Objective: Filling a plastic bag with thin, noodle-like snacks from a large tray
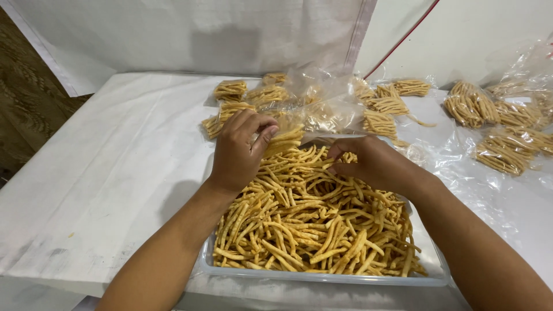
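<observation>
**Both hands over the tray of snack sticks**

The left hand [239,151] was curled, fingers pinched onto a clear plastic bag [311,109] partly filled with sticks, held at the far edge of the tray. The right hand [368,163] rested on the heap of fried snack sticks [311,224], fingers bent and pinching a few. One clear plastic tray [322,279] held the heap. Roughly a dozen filled packets [489,109] lay beyond on the white table [115,173]; exact count unclear.

Bare white tabletop [115,173] lies open leftward; filled snack bags [495,124] crowd the right.
</observation>
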